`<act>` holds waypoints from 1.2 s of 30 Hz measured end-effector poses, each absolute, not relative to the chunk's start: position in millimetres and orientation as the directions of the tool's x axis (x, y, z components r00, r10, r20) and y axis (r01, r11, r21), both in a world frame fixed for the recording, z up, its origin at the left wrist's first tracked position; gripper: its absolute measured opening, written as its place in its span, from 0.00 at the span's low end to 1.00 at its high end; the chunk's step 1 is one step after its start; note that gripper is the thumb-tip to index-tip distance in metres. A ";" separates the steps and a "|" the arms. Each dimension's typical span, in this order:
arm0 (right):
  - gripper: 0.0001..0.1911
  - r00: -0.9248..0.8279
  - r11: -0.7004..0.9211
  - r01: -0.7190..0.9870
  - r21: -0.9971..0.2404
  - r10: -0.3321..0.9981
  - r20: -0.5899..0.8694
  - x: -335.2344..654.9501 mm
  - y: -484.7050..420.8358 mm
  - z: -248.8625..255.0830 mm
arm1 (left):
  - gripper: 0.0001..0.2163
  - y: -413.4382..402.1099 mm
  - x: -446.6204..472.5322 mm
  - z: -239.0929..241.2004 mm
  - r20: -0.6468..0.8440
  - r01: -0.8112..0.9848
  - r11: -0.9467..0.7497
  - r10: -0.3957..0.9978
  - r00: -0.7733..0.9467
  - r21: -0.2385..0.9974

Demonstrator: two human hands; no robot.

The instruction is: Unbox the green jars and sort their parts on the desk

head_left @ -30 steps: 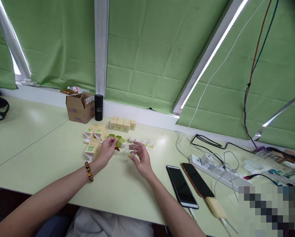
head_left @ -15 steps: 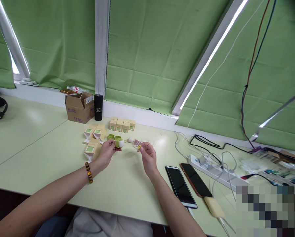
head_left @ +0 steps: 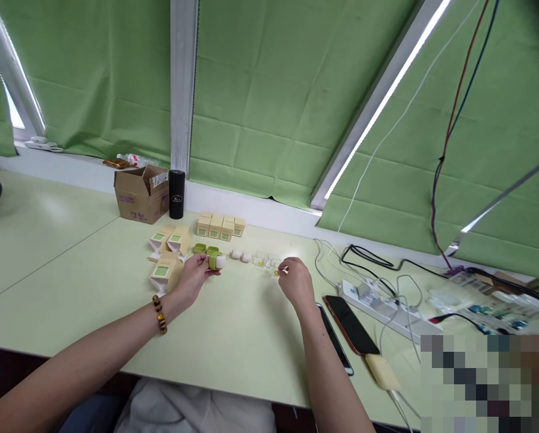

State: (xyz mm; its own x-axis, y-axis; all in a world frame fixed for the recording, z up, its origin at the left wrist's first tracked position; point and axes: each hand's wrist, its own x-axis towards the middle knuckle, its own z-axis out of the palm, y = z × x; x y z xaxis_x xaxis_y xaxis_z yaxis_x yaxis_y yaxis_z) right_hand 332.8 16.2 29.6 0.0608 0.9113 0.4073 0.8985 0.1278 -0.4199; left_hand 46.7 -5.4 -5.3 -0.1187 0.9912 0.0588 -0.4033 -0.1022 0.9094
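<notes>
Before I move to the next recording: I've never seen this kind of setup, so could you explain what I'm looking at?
There is no machine here: these are a person's own bare hands, and every picture comes from one camera worn on the head, looking forward and down.

The left hand holds a green-and-white piece in its fingers. The right hand is at a clear case; whether it grips it is too small to tell.

On the table, small tan boxes stand near the back, with pale pink pieces in front of them. Farther left are a carton and a black tumbler. To the right lie phones and a power strip.
</notes>
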 end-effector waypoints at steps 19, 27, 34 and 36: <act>0.16 0.098 -0.010 0.964 -0.266 0.943 0.319 337.6 26.5 7.2 | 0.09 -9.7 46.9 -0.3 0.069 -0.440 -0.087 0.996 -0.058 0.894; 0.14 -0.116 0.494 0.762 -0.419 0.741 0.662 292.7 5.9 12.8 | 0.08 -12.1 50.6 0.9 0.021 -0.544 0.009 0.999 0.048 0.839; 0.30 -0.280 0.662 0.275 -0.697 0.749 0.600 229.5 -18.7 -12.6 | 0.09 -22.5 52.0 12.3 0.018 -0.518 0.060 0.990 0.143 0.853; 0.31 -0.252 0.630 0.236 -0.740 0.775 0.580 223.4 -21.1 -15.2 | 0.10 -24.9 53.4 13.7 0.012 -0.499 0.076 0.985 0.170 0.863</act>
